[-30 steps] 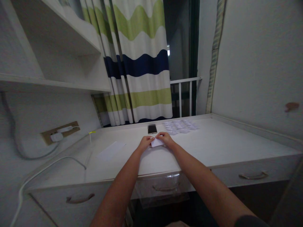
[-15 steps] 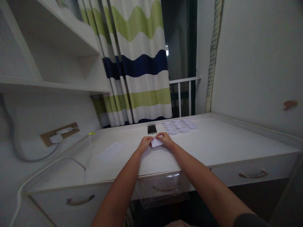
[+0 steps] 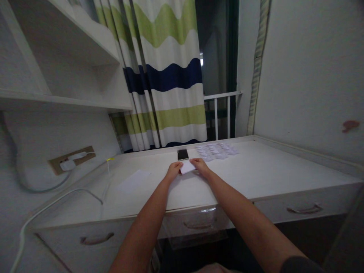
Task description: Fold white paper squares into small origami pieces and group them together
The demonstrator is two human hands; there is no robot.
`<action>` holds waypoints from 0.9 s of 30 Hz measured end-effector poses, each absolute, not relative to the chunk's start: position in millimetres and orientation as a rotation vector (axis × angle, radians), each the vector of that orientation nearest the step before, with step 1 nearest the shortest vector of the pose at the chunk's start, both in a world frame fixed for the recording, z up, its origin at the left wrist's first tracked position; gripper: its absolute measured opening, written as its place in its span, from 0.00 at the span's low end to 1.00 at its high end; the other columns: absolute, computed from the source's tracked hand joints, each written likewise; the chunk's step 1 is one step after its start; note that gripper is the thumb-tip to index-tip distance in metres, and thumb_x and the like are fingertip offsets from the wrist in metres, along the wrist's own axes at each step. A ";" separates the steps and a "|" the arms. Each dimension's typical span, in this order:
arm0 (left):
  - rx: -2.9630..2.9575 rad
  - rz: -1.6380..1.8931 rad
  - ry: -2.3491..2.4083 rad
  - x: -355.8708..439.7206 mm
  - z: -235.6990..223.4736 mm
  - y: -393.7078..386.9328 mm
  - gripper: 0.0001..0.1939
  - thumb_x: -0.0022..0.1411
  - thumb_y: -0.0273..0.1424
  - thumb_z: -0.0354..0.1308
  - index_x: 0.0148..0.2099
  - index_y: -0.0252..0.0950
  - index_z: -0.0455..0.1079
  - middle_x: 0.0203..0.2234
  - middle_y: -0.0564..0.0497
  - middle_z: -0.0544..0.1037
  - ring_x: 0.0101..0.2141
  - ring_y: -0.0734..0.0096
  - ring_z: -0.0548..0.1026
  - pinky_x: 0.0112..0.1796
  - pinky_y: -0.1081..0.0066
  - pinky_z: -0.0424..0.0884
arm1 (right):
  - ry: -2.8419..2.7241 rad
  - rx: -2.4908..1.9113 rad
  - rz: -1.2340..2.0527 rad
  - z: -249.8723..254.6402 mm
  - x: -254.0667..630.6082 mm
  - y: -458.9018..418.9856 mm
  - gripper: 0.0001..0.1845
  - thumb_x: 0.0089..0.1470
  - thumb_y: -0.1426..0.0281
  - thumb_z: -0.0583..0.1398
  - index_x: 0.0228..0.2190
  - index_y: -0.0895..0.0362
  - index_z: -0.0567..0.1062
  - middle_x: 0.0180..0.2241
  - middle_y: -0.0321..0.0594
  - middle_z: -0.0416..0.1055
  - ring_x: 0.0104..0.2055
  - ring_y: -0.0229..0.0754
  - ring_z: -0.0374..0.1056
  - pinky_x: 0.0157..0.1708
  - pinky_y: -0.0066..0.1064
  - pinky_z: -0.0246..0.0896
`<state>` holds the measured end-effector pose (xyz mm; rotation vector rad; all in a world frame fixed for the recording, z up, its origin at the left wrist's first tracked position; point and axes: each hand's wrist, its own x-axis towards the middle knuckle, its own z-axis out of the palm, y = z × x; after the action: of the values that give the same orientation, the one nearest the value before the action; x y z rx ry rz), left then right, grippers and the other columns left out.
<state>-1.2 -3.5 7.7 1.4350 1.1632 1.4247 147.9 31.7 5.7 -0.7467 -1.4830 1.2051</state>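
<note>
Between both hands, just above the white desk, is a small white piece of paper [image 3: 187, 167], which looks folded. My left hand [image 3: 173, 171] pinches its left edge, thumb on top. My right hand [image 3: 200, 167] grips the right edge with thumb and fingers closed. The fingers beneath the paper are hidden. Directly beyond the hands lies a dark-screened phone [image 3: 182, 154]. To its right sit several small white folded pieces [image 3: 216, 151] in rows; their exact kind is too small to make out.
A flat white sheet [image 3: 133, 180] lies on the desk [image 3: 233, 178] to the left. A white cable [image 3: 76, 191] crosses the left side, below a wall socket [image 3: 71, 160]. A shelf [image 3: 65, 102] overhangs the left. Clear plastic [image 3: 196, 227] hangs over the middle drawer.
My hands have moved slightly apart along the paper, the right one shifting from its middle to the right edge. More of the paper's white face shows. The phone and sheet stay put.
</note>
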 end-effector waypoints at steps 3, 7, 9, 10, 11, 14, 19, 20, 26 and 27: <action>1.391 1.414 1.138 -1.5 7.7 -2.7 0.16 0.40 0.40 0.60 0.24 0.30 0.68 0.14 0.54 0.67 0.17 0.77 0.64 0.19 0.74 0.62 | -1.431 -0.760 1.249 7.0 147.1 31.3 0.15 0.36 0.60 0.61 0.17 0.62 0.70 0.15 0.35 0.64 0.18 0.32 0.57 0.17 0.24 0.50; 1.359 1.461 1.112 -3.1 11.8 -6.3 0.17 0.41 0.40 0.61 0.27 0.29 0.68 0.17 0.52 0.70 0.19 0.75 0.67 0.21 0.74 0.64 | -1.348 -0.775 1.363 11.9 146.8 26.3 0.12 0.41 0.64 0.59 0.20 0.61 0.70 0.18 0.37 0.67 0.19 0.33 0.61 0.18 0.24 0.55; 1.346 1.509 1.134 -4.7 13.8 -8.3 0.16 0.42 0.39 0.60 0.28 0.30 0.68 0.18 0.52 0.70 0.20 0.75 0.67 0.22 0.74 0.65 | -1.362 -0.763 1.393 13.9 147.2 24.6 0.09 0.40 0.66 0.60 0.21 0.61 0.70 0.20 0.37 0.68 0.19 0.33 0.63 0.18 0.24 0.56; 1.348 1.517 1.152 -5.5 14.3 -9.0 0.15 0.43 0.39 0.59 0.29 0.31 0.68 0.18 0.53 0.70 0.20 0.75 0.68 0.22 0.74 0.65 | -1.370 -0.755 1.392 14.4 147.5 24.4 0.08 0.40 0.67 0.61 0.20 0.61 0.70 0.19 0.37 0.68 0.19 0.33 0.64 0.18 0.23 0.56; 1.361 1.512 1.170 -6.2 14.6 -9.5 0.15 0.43 0.38 0.59 0.30 0.31 0.67 0.19 0.53 0.70 0.21 0.74 0.68 0.22 0.74 0.65 | -1.373 -0.754 1.385 14.6 147.7 24.5 0.08 0.39 0.68 0.61 0.20 0.61 0.70 0.18 0.36 0.68 0.18 0.33 0.63 0.17 0.23 0.56; 1.484 1.525 1.213 -6.4 13.6 -9.9 0.12 0.43 0.31 0.58 0.33 0.34 0.66 0.24 0.53 0.71 0.23 0.75 0.68 0.22 0.75 0.65 | -1.391 -0.752 1.359 13.5 148.1 26.2 0.10 0.38 0.67 0.62 0.17 0.61 0.69 0.15 0.34 0.66 0.16 0.31 0.61 0.17 0.22 0.55; 1.740 1.599 1.257 -2.4 11.2 -9.7 0.09 0.41 0.22 0.56 0.29 0.37 0.67 0.30 0.52 0.71 0.31 0.73 0.68 0.28 0.76 0.65 | -1.444 -0.729 1.385 13.3 147.5 24.5 0.13 0.37 0.64 0.63 0.17 0.61 0.69 0.13 0.34 0.65 0.15 0.30 0.59 0.18 0.22 0.56; 1.760 1.575 1.265 -1.6 11.0 -9.7 0.07 0.41 0.23 0.56 0.28 0.37 0.67 0.29 0.51 0.71 0.31 0.73 0.68 0.29 0.76 0.65 | -1.434 -0.725 1.404 14.0 147.4 23.2 0.13 0.37 0.63 0.62 0.18 0.61 0.69 0.14 0.35 0.66 0.16 0.30 0.60 0.18 0.22 0.56; 1.755 1.474 1.164 1.5 13.0 -12.7 0.07 0.45 0.31 0.58 0.29 0.35 0.66 0.28 0.52 0.72 0.29 0.73 0.70 0.33 0.73 0.65 | -1.333 -0.677 1.567 18.7 148.3 15.7 0.09 0.42 0.64 0.60 0.23 0.59 0.69 0.20 0.36 0.69 0.22 0.32 0.65 0.22 0.22 0.59; 1.750 1.468 1.141 1.9 13.4 -13.3 0.08 0.45 0.32 0.58 0.29 0.35 0.66 0.27 0.52 0.72 0.29 0.73 0.70 0.33 0.73 0.65 | -1.328 -0.669 1.587 19.1 148.5 14.9 0.09 0.43 0.65 0.59 0.23 0.59 0.69 0.21 0.36 0.69 0.23 0.33 0.65 0.22 0.23 0.59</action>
<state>1.9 -13.3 13.4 1.7501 1.1407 1.4676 148.5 14.9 19.1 -0.6692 -1.3277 1.5869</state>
